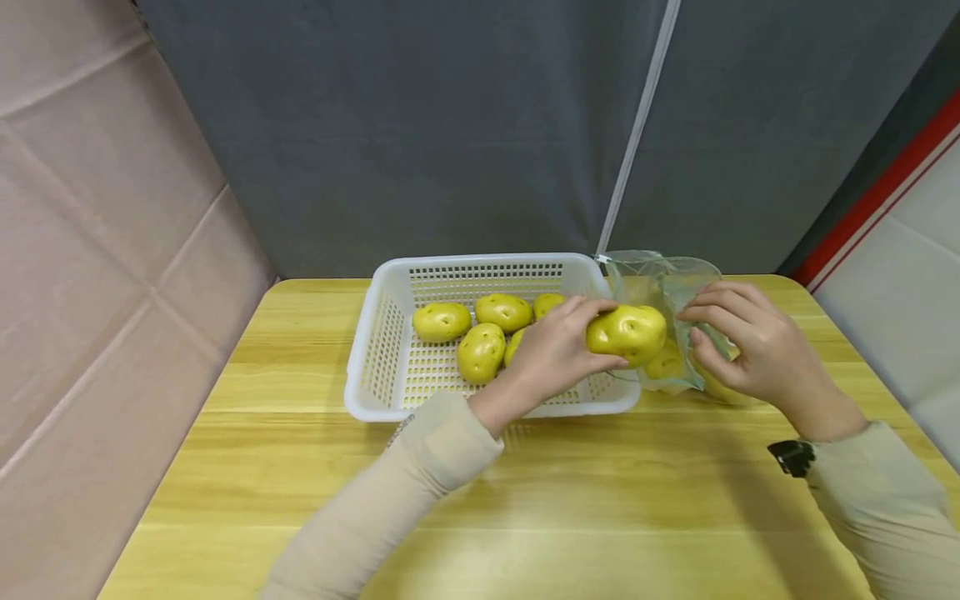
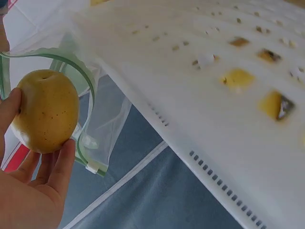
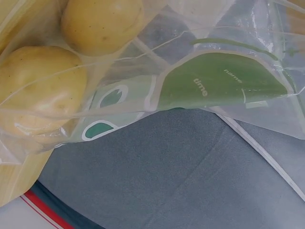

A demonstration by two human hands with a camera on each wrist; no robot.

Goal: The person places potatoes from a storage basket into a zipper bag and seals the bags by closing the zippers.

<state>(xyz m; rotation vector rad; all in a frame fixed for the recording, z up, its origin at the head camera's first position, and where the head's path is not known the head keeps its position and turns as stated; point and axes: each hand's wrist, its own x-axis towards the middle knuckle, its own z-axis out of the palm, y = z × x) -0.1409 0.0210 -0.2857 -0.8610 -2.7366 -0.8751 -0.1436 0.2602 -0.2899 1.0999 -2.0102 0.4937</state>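
Observation:
My left hand [image 1: 558, 346] grips a yellow potato [image 1: 627, 335] between thumb and fingers, at the mouth of a clear zip bag [image 1: 637, 279]. The left wrist view has this potato [image 2: 47, 112] in front of the bag's green zip rim [image 2: 86, 76], with the left hand [image 2: 35, 195] around its lower side. At the bag's right edge, my right hand [image 1: 750, 346] holds the plastic with bent fingers. Potatoes [image 1: 663, 362] lie inside the bag; two potatoes [image 3: 102, 24] show through the plastic in the right wrist view, beside a green printed label [image 3: 219, 81].
Left of the bag stands a white perforated basket [image 1: 360, 367] holding several potatoes [image 1: 441, 322]. Both are on a wooden table [image 1: 300, 467]. A grey curtain [image 1: 412, 142] hangs behind the table, and pale panels flank it.

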